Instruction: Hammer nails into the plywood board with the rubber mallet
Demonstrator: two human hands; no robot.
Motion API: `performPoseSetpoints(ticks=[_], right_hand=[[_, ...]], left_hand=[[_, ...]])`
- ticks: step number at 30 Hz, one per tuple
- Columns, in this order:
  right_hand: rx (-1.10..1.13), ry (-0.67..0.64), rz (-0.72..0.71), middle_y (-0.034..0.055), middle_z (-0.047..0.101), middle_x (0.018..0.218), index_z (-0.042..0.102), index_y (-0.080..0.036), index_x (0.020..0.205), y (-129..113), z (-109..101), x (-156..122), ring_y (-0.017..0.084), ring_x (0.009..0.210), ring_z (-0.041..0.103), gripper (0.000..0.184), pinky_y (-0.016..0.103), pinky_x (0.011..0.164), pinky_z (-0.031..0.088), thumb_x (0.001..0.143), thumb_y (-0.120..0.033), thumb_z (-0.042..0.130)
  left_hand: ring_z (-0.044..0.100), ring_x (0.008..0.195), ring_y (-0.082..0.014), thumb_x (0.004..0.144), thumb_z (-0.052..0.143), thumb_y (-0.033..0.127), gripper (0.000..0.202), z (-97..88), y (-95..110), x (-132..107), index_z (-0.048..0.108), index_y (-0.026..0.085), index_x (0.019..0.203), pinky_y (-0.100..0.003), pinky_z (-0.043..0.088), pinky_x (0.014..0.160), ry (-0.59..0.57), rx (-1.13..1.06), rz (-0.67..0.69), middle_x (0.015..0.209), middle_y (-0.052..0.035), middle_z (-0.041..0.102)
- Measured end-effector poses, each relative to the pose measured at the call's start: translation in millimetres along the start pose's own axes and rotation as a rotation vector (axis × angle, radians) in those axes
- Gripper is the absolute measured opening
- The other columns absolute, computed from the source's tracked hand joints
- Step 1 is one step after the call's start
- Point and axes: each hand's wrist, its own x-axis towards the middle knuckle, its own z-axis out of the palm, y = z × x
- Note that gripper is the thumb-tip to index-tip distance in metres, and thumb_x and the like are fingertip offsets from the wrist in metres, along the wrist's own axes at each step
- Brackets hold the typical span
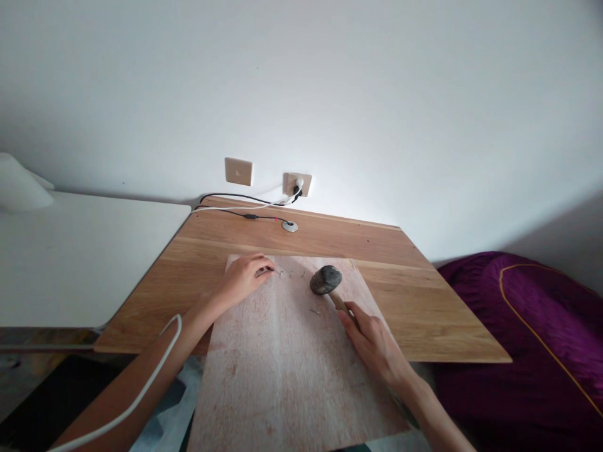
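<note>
My right hand [370, 339] is wrapped round the wooden handle of a mallet [326, 280]. Its dark, rounded head is held over the upper right of a pale wooden board [282, 370]. At the board's upper left, my left hand [249, 274] has its fingers pinched together on a thin metal nail [277, 272], partly hidden by the fingertips. Just right of those fingers, small nails [291, 274] stand in a row in the board. A loose nail [315, 312] lies flat below the mallet head.
Under the board is a wooden desk [424, 314], with cables [235, 211] and a grommet [289, 226] near the wall. A white table [94, 251] adjoins on the left. Purple fabric [527, 339] bulges at the right. A white cable [155, 383] crosses my left forearm.
</note>
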Motion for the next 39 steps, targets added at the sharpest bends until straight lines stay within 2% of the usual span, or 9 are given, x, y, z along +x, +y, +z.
performPoseSetpoints(ticks=[5, 8, 13, 17, 22, 25, 33, 36, 39], right_hand=[[0.082, -0.036, -0.003, -0.0065, 0.050, 0.059, 0.058, -0.024, 0.101, -30, -8, 7, 0.016, 0.051, 0.051, 0.038, 0.029, 0.054, 0.033, 0.109, -0.055, 0.038], [0.116, -0.051, -0.064, -0.0063, 0.049, 0.061, 0.056, -0.024, 0.099, -59, -11, 18, 0.015, 0.051, 0.048, 0.032, 0.029, 0.053, 0.030, 0.108, -0.050, 0.039], [0.098, -0.052, -0.213, -0.0049, 0.051, 0.062, 0.054, -0.025, 0.096, -87, 5, 43, 0.016, 0.055, 0.053, 0.023, 0.030, 0.057, 0.029, 0.108, -0.041, 0.041], [0.041, -0.106, -0.232, -0.0054, 0.049, 0.060, 0.053, -0.026, 0.092, -87, 17, 49, 0.016, 0.055, 0.054, 0.022, 0.030, 0.057, 0.028, 0.107, -0.037, 0.042], [0.108, 0.019, -0.187, -0.0043, 0.054, 0.062, 0.055, -0.025, 0.096, -81, 7, 39, 0.016, 0.054, 0.053, 0.026, 0.029, 0.054, 0.031, 0.107, -0.043, 0.041], [0.098, 0.029, -0.152, -0.0038, 0.054, 0.062, 0.056, -0.024, 0.093, -76, 2, 36, 0.016, 0.054, 0.052, 0.029, 0.029, 0.054, 0.032, 0.107, -0.045, 0.041], [0.122, 0.027, -0.199, -0.0031, 0.057, 0.062, 0.058, -0.023, 0.098, -82, 10, 40, 0.016, 0.054, 0.056, 0.029, 0.029, 0.052, 0.032, 0.107, -0.045, 0.041], [0.107, -0.009, -0.222, -0.0037, 0.056, 0.062, 0.055, -0.025, 0.097, -86, 17, 46, 0.017, 0.056, 0.057, 0.025, 0.029, 0.055, 0.032, 0.108, -0.042, 0.041], [0.049, -0.056, -0.235, -0.0049, 0.052, 0.061, 0.053, -0.026, 0.092, -84, 22, 49, 0.017, 0.055, 0.056, 0.023, 0.030, 0.057, 0.030, 0.107, -0.039, 0.042]], left_hand=[[0.075, 0.090, -0.0197, 0.093, 0.069, 0.014, 0.015, 2.1, -1, -2, 0.077, 0.023, 0.102, -0.031, 0.056, 0.084, 0.000, -0.038, -0.015, 0.096, -0.0018, 0.080], [0.075, 0.090, -0.0201, 0.088, 0.068, 0.011, 0.034, 2.5, 0, -4, 0.071, 0.023, 0.120, -0.033, 0.058, 0.087, 0.008, -0.051, -0.056, 0.099, -0.0022, 0.079], [0.072, 0.107, -0.0247, 0.080, 0.077, 0.014, 0.060, 1.2, 2, -4, 0.060, 0.022, 0.136, -0.041, 0.058, 0.099, 0.023, -0.079, -0.061, 0.128, -0.0083, 0.073], [0.070, 0.114, -0.0266, 0.081, 0.078, 0.012, 0.054, 0.8, 3, -2, 0.062, 0.023, 0.131, -0.040, 0.056, 0.100, 0.043, -0.088, -0.053, 0.125, -0.0081, 0.073], [0.074, 0.090, -0.0209, 0.084, 0.074, 0.005, 0.050, 4.0, 2, -1, 0.066, 0.025, 0.128, -0.034, 0.057, 0.087, 0.006, -0.071, -0.094, 0.096, -0.0005, 0.077], [0.076, 0.088, -0.0208, 0.084, 0.072, 0.003, 0.043, 6.7, 1, 0, 0.069, 0.024, 0.122, -0.033, 0.057, 0.084, 0.003, -0.076, -0.122, 0.091, 0.0004, 0.079], [0.076, 0.107, -0.0245, 0.086, 0.074, 0.009, 0.058, 5.1, -1, -1, 0.058, 0.024, 0.140, -0.039, 0.058, 0.097, -0.021, -0.170, -0.068, 0.111, -0.0049, 0.080], [0.069, 0.120, -0.0296, 0.078, 0.084, 0.013, 0.066, 4.0, 0, -1, 0.059, 0.024, 0.138, -0.045, 0.056, 0.105, 0.033, -0.106, -0.036, 0.128, -0.0093, 0.074], [0.070, 0.116, -0.0286, 0.079, 0.082, 0.011, 0.061, 4.3, 0, 0, 0.061, 0.024, 0.134, -0.044, 0.056, 0.103, 0.061, -0.094, -0.040, 0.127, -0.0088, 0.073]])
